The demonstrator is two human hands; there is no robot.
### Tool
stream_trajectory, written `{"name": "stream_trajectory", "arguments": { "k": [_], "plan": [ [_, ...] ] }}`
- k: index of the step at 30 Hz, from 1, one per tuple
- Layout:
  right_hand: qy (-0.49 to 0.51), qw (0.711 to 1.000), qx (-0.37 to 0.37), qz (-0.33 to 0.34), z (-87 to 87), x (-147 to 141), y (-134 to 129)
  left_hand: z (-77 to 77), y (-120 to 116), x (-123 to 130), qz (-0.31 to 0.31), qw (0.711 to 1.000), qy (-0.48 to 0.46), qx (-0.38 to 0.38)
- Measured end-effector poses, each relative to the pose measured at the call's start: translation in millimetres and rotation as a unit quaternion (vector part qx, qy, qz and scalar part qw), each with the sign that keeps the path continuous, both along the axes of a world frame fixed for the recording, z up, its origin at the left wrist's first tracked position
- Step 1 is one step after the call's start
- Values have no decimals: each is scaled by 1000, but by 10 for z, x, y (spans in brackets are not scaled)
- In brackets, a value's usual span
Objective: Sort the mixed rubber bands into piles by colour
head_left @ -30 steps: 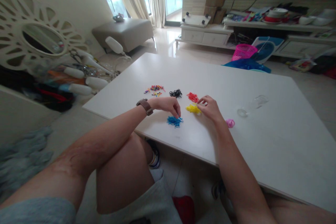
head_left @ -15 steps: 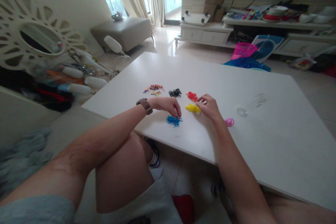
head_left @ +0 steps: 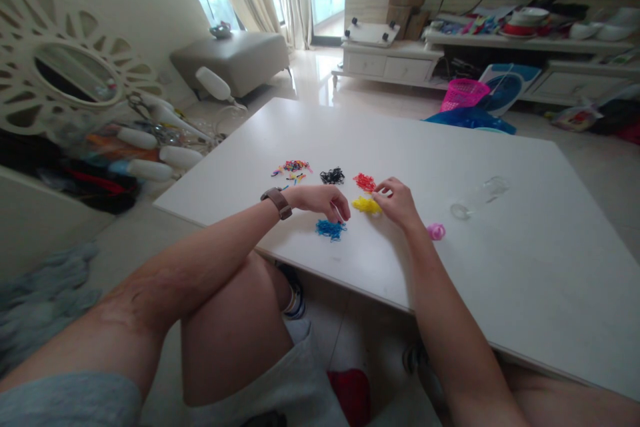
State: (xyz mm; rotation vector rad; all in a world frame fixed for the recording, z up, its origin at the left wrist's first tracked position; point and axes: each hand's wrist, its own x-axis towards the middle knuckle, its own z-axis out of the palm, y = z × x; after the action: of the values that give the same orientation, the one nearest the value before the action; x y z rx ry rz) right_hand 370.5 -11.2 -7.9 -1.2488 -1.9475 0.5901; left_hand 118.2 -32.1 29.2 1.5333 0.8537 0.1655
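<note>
Small piles of coloured bands lie on the white table [head_left: 500, 267]. My left hand [head_left: 330, 201], with a brown watch on its wrist, has its fingertips at the right edge of the blue pile [head_left: 329, 229]; its fingers are bent together, and what they pinch is too small to make out. My right hand [head_left: 397, 200] is at the right of the yellow pile [head_left: 366, 205], thumb and forefinger close together, their contents unclear. Behind are the red pile [head_left: 365, 181], the black pile [head_left: 333, 176] and a mixed-colour pile [head_left: 296, 165].
A pink roll [head_left: 437, 231] sits right of my right forearm. Farther right lie a clear ring [head_left: 461, 211] and a clear container [head_left: 495, 187]. A lamp with white shades [head_left: 181, 157] stands beyond the table's left edge.
My left hand has shifted slightly to the right at the blue pile. My right hand has barely moved, and the whole view has shifted a little.
</note>
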Motion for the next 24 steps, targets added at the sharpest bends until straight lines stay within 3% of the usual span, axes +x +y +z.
{"name": "stream_trajectory", "arguments": {
  "k": [5, 17, 24],
  "plan": [
    [0, 1000, 0, 1, -11, -3, 10, -32, 14, -2, 5, 1000, -14, -21],
    [-2, 1000, -1, 4, -3, -13, 0, -54, 21, 10, -1, 999, 10, 31],
    [2, 1000, -2, 4, 1, -17, -2, -19, -18, 32, 10, 1000, 26, 12]
  ]
}}
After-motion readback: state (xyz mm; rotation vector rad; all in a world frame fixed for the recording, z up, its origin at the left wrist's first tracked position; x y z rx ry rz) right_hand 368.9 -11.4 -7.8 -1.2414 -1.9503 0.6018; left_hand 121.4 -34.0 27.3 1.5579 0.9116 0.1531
